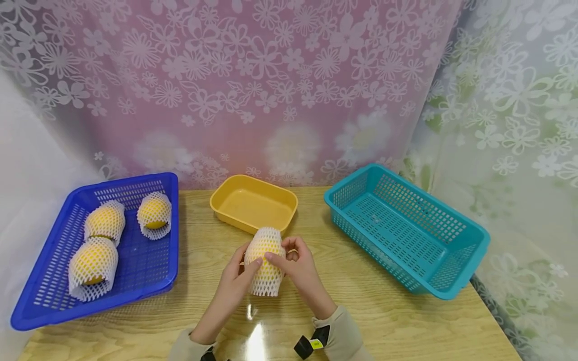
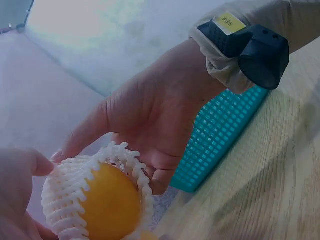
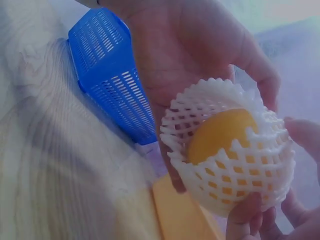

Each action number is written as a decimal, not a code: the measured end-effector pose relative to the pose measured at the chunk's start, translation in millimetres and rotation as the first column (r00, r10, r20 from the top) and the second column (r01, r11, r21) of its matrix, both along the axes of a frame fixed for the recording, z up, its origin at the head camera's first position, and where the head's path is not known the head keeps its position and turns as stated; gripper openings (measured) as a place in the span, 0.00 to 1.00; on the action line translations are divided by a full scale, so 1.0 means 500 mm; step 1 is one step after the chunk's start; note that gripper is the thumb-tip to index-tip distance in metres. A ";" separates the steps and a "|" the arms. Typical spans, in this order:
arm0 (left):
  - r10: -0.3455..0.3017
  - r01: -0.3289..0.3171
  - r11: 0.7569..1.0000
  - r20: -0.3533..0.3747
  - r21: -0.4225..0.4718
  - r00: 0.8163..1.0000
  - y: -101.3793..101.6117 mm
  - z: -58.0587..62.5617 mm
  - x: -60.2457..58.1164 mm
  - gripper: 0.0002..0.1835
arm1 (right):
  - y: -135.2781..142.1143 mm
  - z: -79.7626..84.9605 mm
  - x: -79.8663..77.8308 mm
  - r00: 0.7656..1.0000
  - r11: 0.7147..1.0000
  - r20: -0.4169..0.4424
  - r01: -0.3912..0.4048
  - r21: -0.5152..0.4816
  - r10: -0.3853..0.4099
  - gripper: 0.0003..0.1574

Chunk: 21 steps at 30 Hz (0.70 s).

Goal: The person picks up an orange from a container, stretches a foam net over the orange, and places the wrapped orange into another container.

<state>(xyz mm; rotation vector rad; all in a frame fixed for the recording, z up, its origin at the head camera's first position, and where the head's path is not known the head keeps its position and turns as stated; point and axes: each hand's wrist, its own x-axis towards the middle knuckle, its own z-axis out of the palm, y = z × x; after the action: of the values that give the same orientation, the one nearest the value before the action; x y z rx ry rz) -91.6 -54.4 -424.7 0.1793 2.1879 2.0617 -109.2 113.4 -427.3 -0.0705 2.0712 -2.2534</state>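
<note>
A yellow-orange fruit sits in a white foam net sleeve, held above the table between both hands. My left hand holds its left side, thumb laid over the net. On the other side, my right hand grips it with the thumb across the front and fingers behind. Bare fruit shows through the sleeve's open end in the right wrist view. The left wrist view also shows the orange skin uncovered by the net. Some fingertips are hidden behind the fruit.
At the left, a blue basket holds three netted fruits. A yellow tray stands just beyond the hands. A teal basket lies at the right on the wooden table. Patterned curtains hang behind.
</note>
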 end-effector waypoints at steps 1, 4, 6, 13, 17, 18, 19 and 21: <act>-0.014 0.014 1.000 0.005 0.020 1.000 -0.001 0.002 0.003 0.28 | -0.002 0.008 0.002 1.000 1.000 -0.004 -0.005 0.013 0.005 0.24; -0.029 0.028 0.997 0.017 0.067 0.999 -0.004 0.010 0.008 0.32 | -0.011 0.046 0.013 0.999 0.998 -0.028 -0.033 0.048 0.035 0.22; -0.019 0.016 0.996 0.035 0.089 0.999 -0.006 0.012 0.007 0.34 | -0.020 0.076 0.021 0.997 0.995 -0.045 -0.055 0.078 0.058 0.20; 0.086 -0.102 0.982 0.104 0.157 0.991 -0.036 0.021 0.005 0.30 | -0.054 0.147 0.022 0.970 0.971 -0.160 -0.152 0.186 0.183 0.11; 0.120 -0.156 0.948 0.140 0.279 0.983 -0.071 0.038 0.010 0.26 | -0.074 0.156 0.001 0.942 0.962 -0.247 -0.176 0.210 0.227 0.09; 0.123 -0.164 0.935 0.147 0.313 0.982 -0.082 0.045 0.012 0.24 | -0.081 0.153 -0.008 0.934 0.961 -0.275 -0.169 0.219 0.226 0.09; 0.129 -0.171 0.929 0.146 0.329 0.981 -0.095 0.050 0.014 0.23 | -0.089 0.149 -0.017 0.925 0.960 -0.306 -0.158 0.231 0.226 0.08; 0.139 -0.176 0.920 0.127 0.351 0.982 -0.122 0.058 0.018 0.20 | -0.108 0.140 -0.038 0.904 0.957 -0.369 -0.120 0.264 0.215 0.07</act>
<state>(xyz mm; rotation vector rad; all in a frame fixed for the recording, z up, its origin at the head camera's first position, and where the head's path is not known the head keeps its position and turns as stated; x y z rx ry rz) -82.8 -115.3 -395.7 -0.0691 1.8014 2.4899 -128.0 59.2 -357.5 -0.7171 2.3959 -2.0006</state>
